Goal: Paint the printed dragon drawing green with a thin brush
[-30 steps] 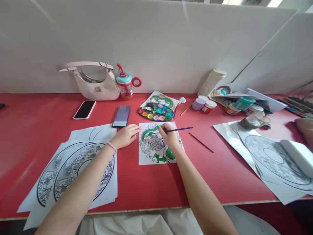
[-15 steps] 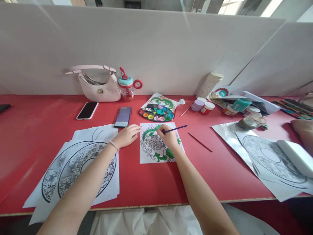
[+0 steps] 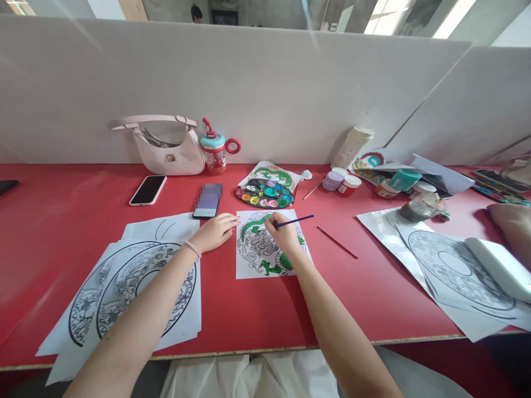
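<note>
My right hand grips a paintbrush with a dark blue handle, over a sheet with a dragon drawing. Parts of the dragon are painted green; the rest is black outline on white. The brush tip is hidden behind my fingers. My left hand lies flat on the table with fingers stretched out, fingertips at the sheet's left edge. Just beyond the sheet sits a paint palette with several colours, partly on a painted dragon picture. A second, dark red brush lies to the right.
Printed sheets lie under my left forearm. Two phones, a pink handbag and a red-handled cup stand or lie back left. Paint jars, a murky jar and more printed sheets are right, near another person's arm.
The camera view has shifted slightly. My right hand stays over the dragon drawing with the brush, and my left hand rests in the same place.
</note>
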A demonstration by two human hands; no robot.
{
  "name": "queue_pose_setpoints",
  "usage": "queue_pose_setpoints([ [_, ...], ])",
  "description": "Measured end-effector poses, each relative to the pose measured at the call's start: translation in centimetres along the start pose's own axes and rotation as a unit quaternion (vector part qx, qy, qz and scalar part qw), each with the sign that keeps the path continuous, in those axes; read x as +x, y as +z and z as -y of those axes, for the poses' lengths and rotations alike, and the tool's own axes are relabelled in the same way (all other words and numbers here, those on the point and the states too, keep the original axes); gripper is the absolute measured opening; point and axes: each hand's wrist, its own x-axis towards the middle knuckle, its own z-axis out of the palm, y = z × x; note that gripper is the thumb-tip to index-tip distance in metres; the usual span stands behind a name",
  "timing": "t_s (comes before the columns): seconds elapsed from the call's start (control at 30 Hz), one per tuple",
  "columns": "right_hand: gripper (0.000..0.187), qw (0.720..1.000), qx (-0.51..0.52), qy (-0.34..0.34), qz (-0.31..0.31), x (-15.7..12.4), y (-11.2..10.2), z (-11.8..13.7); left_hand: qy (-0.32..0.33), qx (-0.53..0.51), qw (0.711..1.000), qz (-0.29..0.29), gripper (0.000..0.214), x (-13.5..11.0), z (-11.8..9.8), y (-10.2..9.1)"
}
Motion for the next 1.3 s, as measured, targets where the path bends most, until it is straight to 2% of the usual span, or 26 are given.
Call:
queue_pose_setpoints([
  [0.63,0.029,1.0,-0.009,0.011,-0.008,0.18,-0.66,-0.33,0.006,0.02,1.0,-0.006,0.038,-0.08,0.27,0.09],
  [1.3,0.029,1.0,-0.014,0.019,0.001,0.15,-0.49,-0.35,-0.012,0.023,0.999,0.02,0.039,-0.04,0.13,-0.1],
])
